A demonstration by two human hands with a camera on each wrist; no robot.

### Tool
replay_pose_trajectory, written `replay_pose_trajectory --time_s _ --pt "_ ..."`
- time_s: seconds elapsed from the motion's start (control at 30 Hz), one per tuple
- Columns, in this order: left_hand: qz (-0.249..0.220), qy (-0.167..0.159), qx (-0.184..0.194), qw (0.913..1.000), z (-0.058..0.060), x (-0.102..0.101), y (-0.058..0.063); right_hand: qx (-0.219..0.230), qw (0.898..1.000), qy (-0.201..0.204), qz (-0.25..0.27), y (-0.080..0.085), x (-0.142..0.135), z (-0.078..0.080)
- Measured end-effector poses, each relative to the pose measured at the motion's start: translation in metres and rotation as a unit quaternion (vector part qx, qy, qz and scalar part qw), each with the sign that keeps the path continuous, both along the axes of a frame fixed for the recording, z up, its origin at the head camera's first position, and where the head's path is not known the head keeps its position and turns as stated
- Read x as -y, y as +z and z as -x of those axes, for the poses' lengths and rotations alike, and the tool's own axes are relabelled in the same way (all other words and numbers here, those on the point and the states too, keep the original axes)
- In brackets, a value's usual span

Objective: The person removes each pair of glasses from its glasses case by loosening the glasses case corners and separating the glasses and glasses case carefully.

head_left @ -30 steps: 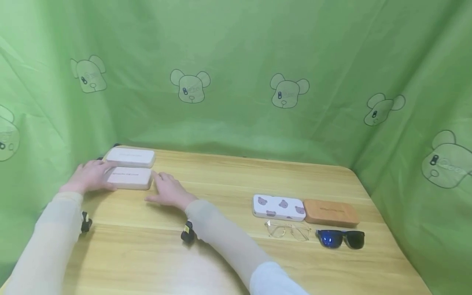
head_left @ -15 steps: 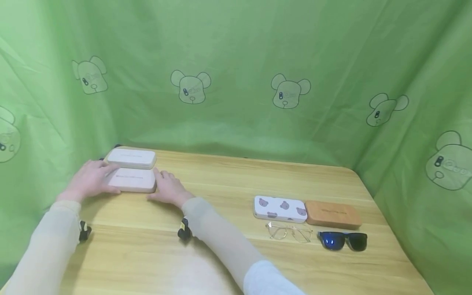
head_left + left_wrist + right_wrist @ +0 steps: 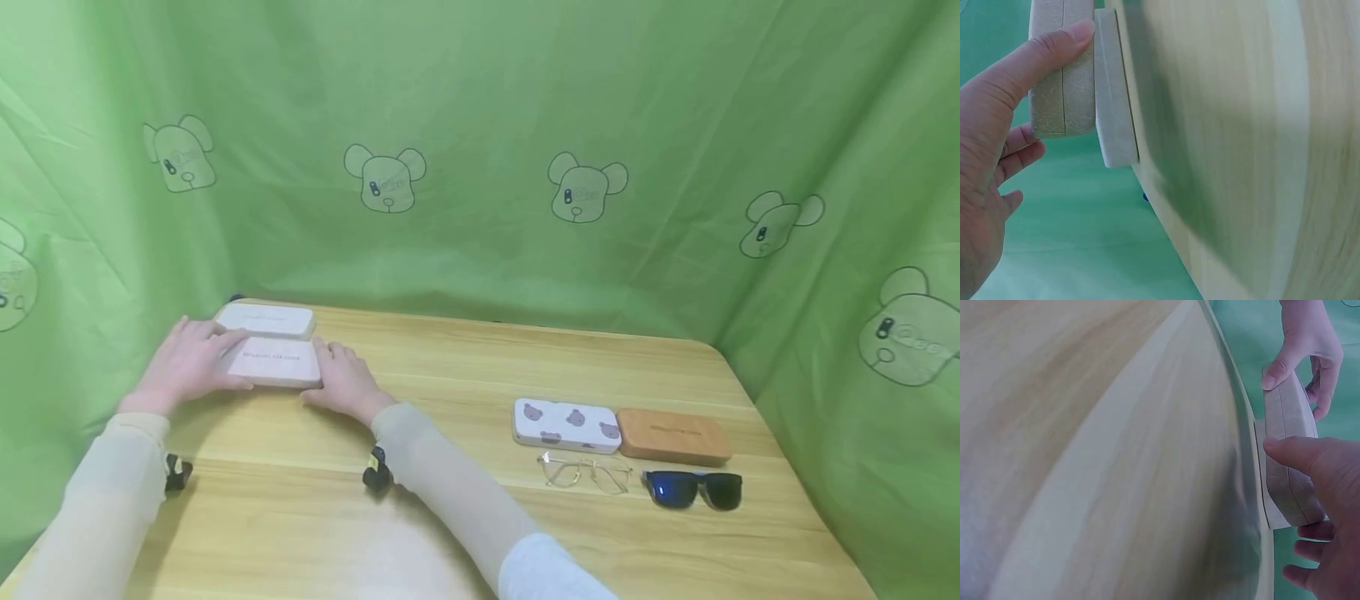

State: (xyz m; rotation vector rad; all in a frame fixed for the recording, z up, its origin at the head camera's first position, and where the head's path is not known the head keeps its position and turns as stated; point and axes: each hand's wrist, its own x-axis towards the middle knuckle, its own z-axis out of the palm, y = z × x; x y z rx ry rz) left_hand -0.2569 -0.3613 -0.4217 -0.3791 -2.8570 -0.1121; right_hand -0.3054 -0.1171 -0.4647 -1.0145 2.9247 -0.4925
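Note:
My left hand (image 3: 186, 363) and right hand (image 3: 347, 380) hold a pale pinkish-beige hard glasses case (image 3: 272, 364) by its two short ends, at the table's far left. In the left wrist view the thumb lies along the side of this glasses case (image 3: 1063, 109), fingers behind it. The right wrist view has both thumbs on its near side, and the case (image 3: 1286, 412) appears raised off the table. Just beyond it a second, whitish glasses case (image 3: 266, 319) lies on the table; in the left wrist view part of that case (image 3: 1116, 112) shows behind the held one.
On the right of the wooden table (image 3: 420, 383) lie a white bear-print case (image 3: 567, 424) and an orange-brown case (image 3: 673, 436), end to end. Nearer are clear-lens glasses (image 3: 585, 473) and dark sunglasses (image 3: 693, 489). A green curtain (image 3: 480, 100) surrounds the table's back and sides.
My right hand has closed the gap to the near glasses case and now grips its right end. The case has shifted slightly right and appears lifted.

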Motion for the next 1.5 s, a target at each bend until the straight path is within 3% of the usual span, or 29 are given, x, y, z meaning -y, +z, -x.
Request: replay_pose_trajectory --time_s 0.3,0.63,1.07,1.5 --pt "0.000 0.011 -0.003 0.9999 -0.004 -0.009 0.007 0.013 0.999 -0.029 0.025 0.009 -0.008 -0.007" --pt "-0.013 0.014 -0.027 0.9994 -0.007 -0.022 0.007 -0.028 0.998 -0.050 0.041 0.012 -0.017 -0.010" --pt "-0.040 0.010 -0.050 0.9979 -0.012 -0.044 0.014 -0.063 0.994 -0.039 0.086 0.016 -0.040 -0.009" --pt "-0.069 -0.009 -0.070 0.9951 -0.009 -0.071 0.022 -0.050 0.990 -0.055 0.117 0.027 -0.074 -0.010"
